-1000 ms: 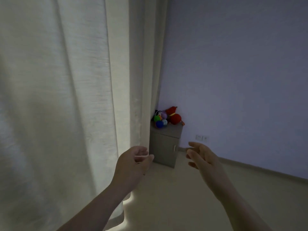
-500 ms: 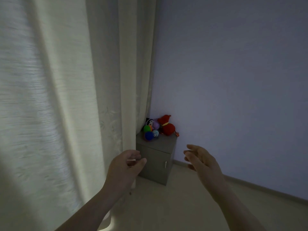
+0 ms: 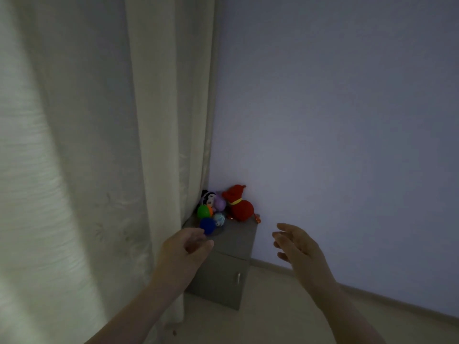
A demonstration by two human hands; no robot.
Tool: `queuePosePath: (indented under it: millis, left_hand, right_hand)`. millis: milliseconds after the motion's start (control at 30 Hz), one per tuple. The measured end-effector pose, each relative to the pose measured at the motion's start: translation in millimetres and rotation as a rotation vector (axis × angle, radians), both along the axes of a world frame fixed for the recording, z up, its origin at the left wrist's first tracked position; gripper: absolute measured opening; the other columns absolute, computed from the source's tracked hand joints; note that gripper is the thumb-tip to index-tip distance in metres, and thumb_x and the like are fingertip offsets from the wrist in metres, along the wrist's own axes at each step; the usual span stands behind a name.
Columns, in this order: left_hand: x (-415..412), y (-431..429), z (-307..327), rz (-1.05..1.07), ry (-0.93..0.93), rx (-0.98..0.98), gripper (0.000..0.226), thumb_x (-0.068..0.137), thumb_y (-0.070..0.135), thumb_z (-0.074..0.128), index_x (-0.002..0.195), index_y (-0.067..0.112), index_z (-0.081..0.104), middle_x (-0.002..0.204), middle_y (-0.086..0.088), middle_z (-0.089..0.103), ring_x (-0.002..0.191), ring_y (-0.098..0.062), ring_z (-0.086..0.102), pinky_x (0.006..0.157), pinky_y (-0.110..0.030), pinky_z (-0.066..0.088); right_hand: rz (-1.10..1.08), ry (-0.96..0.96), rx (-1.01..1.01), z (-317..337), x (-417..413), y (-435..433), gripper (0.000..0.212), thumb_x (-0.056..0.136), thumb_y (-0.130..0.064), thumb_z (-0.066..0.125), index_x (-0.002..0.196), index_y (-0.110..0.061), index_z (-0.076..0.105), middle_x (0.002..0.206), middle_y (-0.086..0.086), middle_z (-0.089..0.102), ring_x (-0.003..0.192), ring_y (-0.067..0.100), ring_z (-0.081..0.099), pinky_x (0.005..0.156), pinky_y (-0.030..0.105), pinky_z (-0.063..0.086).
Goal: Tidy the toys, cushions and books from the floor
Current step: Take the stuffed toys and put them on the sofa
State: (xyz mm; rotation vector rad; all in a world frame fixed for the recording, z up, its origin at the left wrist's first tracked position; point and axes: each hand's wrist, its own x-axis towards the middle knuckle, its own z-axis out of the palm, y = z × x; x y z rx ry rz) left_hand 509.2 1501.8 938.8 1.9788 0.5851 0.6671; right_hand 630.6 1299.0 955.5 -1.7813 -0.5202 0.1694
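A small grey cabinet [image 3: 231, 271] stands in the room's corner with a heap of toys on top. A red plush gourd [image 3: 240, 207] lies at the back right of the heap. A green ball [image 3: 204, 211], a blue ball [image 3: 207, 225], a pale patterned ball [image 3: 219, 219], a purple plush [image 3: 219, 202] and a black-and-white plush [image 3: 208, 197] crowd the left side. My left hand [image 3: 183, 254] hovers in front of the cabinet, fingers loosely curled, holding nothing. My right hand [image 3: 299, 247] is raised to the cabinet's right, fingers relaxed and empty.
A long cream curtain [image 3: 99, 170] hangs on the left and reaches the floor beside the cabinet. A plain wall [image 3: 347, 120] with a skirting board runs along the right. Light bare floor [image 3: 285, 319] lies below my arms.
The view has drawn nearer to the cabinet and swung, so the cabinet and toys now sit closer behind my left hand. Both hands stay empty in the same pose.
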Motion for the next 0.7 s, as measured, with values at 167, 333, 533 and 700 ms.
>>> queuePosePath:
  millis: [167,333,533,700]
  left_hand:
    - [73.5,32.5,-8.6,-0.032,0.012,-0.028,0.019,0.083,0.029,0.071,0.101,0.027,0.066,0.093,0.014,0.068,0.085,0.001,0.064,0.066,-0.007,0.042]
    - [166.4,64.1,-22.2,0.002,0.018,-0.036,0.017,0.081,0.025,0.073,0.097,0.028,0.066,0.092,0.010,0.069,0.087,-0.002,0.064,0.072,-0.011,0.046]
    - [276.7,92.4,-25.7,0.052,0.040,-0.057,0.015,0.082,0.027,0.073,0.087,0.036,0.061,0.090,0.014,0.068,0.087,-0.002,0.064,0.079,-0.023,0.051]
    - [353.6,114.1,-34.4,0.079,0.068,-0.064,0.019,0.085,0.026,0.069,0.094,0.037,0.056,0.095,0.017,0.062,0.089,0.000,0.059,0.077,-0.016,0.047]
  right_hand:
    - [-0.004,0.029,0.003,-5.3,73.3,33.3,0.022,0.095,-0.025,0.055,0.117,-0.028,0.058,0.110,-0.008,0.066,0.104,0.011,0.063,0.096,0.041,0.051]
    - [0.034,0.047,0.033,-18.2,166.3,68.3,0.017,0.096,-0.021,0.055,0.107,-0.033,0.060,0.108,-0.007,0.067,0.102,0.012,0.063,0.095,0.037,0.052]
    - [0.067,0.055,-0.002,-24.5,295.1,103.9,0.020,0.096,-0.023,0.055,0.115,-0.028,0.058,0.106,-0.005,0.067,0.102,0.014,0.063,0.097,0.043,0.050]
    - [0.140,0.051,-0.041,-32.2,390.6,138.7,0.021,0.096,-0.023,0.053,0.117,-0.029,0.056,0.112,-0.004,0.066,0.106,0.015,0.062,0.097,0.040,0.051]
